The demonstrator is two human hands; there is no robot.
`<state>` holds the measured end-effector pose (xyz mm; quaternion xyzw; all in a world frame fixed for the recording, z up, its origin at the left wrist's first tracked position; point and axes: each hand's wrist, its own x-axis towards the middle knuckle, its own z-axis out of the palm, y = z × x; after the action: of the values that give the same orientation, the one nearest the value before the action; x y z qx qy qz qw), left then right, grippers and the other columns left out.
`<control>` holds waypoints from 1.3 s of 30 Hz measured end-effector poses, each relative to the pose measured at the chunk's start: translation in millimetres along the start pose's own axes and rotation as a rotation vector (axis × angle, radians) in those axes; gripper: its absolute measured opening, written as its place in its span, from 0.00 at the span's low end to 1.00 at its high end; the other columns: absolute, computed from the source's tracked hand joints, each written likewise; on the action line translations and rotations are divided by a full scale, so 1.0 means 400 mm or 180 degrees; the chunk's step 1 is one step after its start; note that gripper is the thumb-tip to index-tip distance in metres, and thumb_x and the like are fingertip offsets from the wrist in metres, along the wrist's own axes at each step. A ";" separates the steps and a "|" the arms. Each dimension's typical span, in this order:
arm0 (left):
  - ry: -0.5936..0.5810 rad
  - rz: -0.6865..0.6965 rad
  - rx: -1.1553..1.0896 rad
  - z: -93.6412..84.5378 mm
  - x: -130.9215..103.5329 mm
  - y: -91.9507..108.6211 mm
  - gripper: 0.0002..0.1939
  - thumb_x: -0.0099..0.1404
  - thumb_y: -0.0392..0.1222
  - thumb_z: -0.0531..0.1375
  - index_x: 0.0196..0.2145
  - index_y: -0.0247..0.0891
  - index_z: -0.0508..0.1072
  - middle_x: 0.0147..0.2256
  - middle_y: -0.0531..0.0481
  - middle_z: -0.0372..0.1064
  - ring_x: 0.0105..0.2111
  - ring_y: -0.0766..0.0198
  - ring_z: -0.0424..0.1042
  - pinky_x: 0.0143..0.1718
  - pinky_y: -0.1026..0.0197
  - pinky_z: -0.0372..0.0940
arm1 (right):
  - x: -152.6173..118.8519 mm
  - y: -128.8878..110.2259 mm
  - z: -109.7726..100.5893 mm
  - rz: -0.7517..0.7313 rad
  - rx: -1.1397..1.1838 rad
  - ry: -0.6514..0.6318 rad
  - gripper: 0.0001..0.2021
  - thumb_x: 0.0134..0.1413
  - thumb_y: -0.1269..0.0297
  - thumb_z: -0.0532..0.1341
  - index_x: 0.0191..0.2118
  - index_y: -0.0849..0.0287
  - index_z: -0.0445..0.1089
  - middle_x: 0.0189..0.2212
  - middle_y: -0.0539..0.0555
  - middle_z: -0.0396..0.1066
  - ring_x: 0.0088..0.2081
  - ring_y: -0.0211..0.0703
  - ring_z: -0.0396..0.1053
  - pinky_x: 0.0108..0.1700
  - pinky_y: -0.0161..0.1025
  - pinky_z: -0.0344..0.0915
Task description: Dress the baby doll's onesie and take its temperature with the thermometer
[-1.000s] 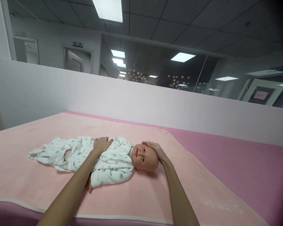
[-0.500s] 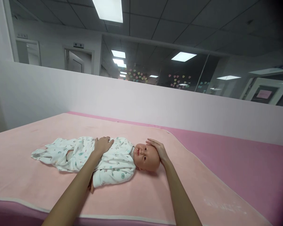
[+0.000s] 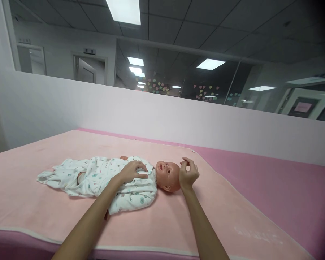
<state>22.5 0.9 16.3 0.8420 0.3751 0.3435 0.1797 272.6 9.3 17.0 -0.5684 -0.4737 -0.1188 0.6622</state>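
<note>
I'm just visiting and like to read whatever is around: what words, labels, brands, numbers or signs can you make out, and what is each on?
No text can be read for certain.
Two wall signs above doorways: too small.
Pink sheet at far right: too small.
White marks on the peach mat: too blurred.
Prints on the doll's clothes: too small.

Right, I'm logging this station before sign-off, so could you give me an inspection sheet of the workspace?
Surface: peach mat, pale marks near its right front.
Job's things: clothed doll, lying face up.
Clutter: nothing seen.
Hands: left hand on the doll's chest; right hand by the top of its head, fingers curled, contact unclear.
Cables: nothing seen.
Surroundings: white wall behind, glass above with heart stickers.
</note>
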 end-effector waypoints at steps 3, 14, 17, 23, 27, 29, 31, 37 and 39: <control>0.0098 -0.0151 -0.0287 0.008 0.003 -0.014 0.15 0.54 0.51 0.56 0.30 0.39 0.76 0.33 0.49 0.72 0.36 0.59 0.67 0.39 0.62 0.59 | -0.031 -0.038 0.001 -0.0945 -0.0336 -0.0254 0.13 0.51 0.66 0.48 0.32 0.60 0.70 0.27 0.55 0.72 0.34 0.42 0.67 0.46 0.41 0.58; 0.0748 -0.0540 -0.2130 0.005 0.012 -0.039 0.18 0.54 0.52 0.58 0.28 0.32 0.72 0.27 0.51 0.67 0.31 0.65 0.63 0.35 0.65 0.58 | -0.211 -0.186 0.078 -0.2834 -0.1512 -0.1929 0.08 0.47 0.74 0.53 0.31 0.59 0.68 0.41 0.57 0.68 0.40 0.46 0.62 0.56 0.52 0.41; 0.0410 -0.0517 -0.2277 -0.001 0.003 -0.028 0.17 0.53 0.51 0.59 0.28 0.31 0.73 0.29 0.49 0.68 0.32 0.64 0.64 0.36 0.64 0.58 | -0.215 -0.176 0.086 -0.2766 -0.1858 -0.1888 0.09 0.49 0.73 0.53 0.36 0.61 0.69 0.46 0.61 0.65 0.43 0.49 0.60 0.53 0.53 0.43; -0.0001 -0.0372 -0.2396 -0.005 -0.003 -0.031 0.17 0.53 0.50 0.61 0.29 0.30 0.74 0.28 0.47 0.70 0.31 0.64 0.65 0.36 0.63 0.58 | -0.201 -0.195 0.087 -0.2562 -0.2428 -0.2437 0.11 0.50 0.74 0.52 0.29 0.63 0.72 0.29 0.60 0.69 0.36 0.49 0.61 0.45 0.52 0.48; -0.0049 -0.0356 -0.2350 -0.008 -0.004 -0.028 0.16 0.52 0.50 0.61 0.26 0.30 0.74 0.27 0.48 0.69 0.29 0.66 0.64 0.34 0.64 0.57 | -0.202 -0.204 0.100 -0.2577 -0.2634 -0.2546 0.10 0.50 0.75 0.53 0.31 0.63 0.72 0.30 0.60 0.68 0.37 0.50 0.60 0.43 0.51 0.49; -0.0003 -0.0366 -0.2352 -0.008 -0.004 -0.029 0.17 0.52 0.51 0.61 0.26 0.30 0.74 0.27 0.48 0.69 0.30 0.66 0.64 0.34 0.64 0.57 | -0.203 -0.203 0.106 -0.2547 -0.2680 -0.2572 0.11 0.50 0.75 0.53 0.31 0.63 0.72 0.31 0.60 0.69 0.37 0.50 0.60 0.42 0.50 0.49; 0.0032 -0.0373 -0.2347 -0.005 -0.003 -0.033 0.17 0.52 0.51 0.61 0.27 0.30 0.74 0.27 0.47 0.70 0.30 0.65 0.65 0.35 0.64 0.58 | -0.203 -0.201 0.110 -0.2504 -0.2668 -0.2578 0.11 0.50 0.75 0.53 0.32 0.63 0.72 0.31 0.60 0.69 0.37 0.50 0.60 0.42 0.50 0.49; 0.0125 -0.0408 -0.2376 0.000 0.002 -0.041 0.16 0.52 0.49 0.61 0.28 0.31 0.75 0.27 0.48 0.70 0.30 0.65 0.65 0.34 0.64 0.59 | -0.197 -0.194 0.115 -0.2421 -0.2506 -0.2516 0.11 0.50 0.76 0.53 0.30 0.63 0.72 0.29 0.60 0.68 0.36 0.48 0.61 0.42 0.49 0.49; 0.0164 -0.0391 -0.2353 -0.001 0.001 -0.038 0.15 0.52 0.49 0.61 0.27 0.31 0.75 0.26 0.48 0.70 0.29 0.65 0.65 0.34 0.64 0.59 | -0.196 -0.190 0.116 -0.2428 -0.2437 -0.2430 0.11 0.50 0.77 0.52 0.29 0.62 0.71 0.28 0.59 0.68 0.35 0.48 0.61 0.41 0.48 0.49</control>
<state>14.8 11.2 8.3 0.6873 0.2800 0.4654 0.4823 156.0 -5.2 1.5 -0.5582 -0.7675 -0.2951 0.1105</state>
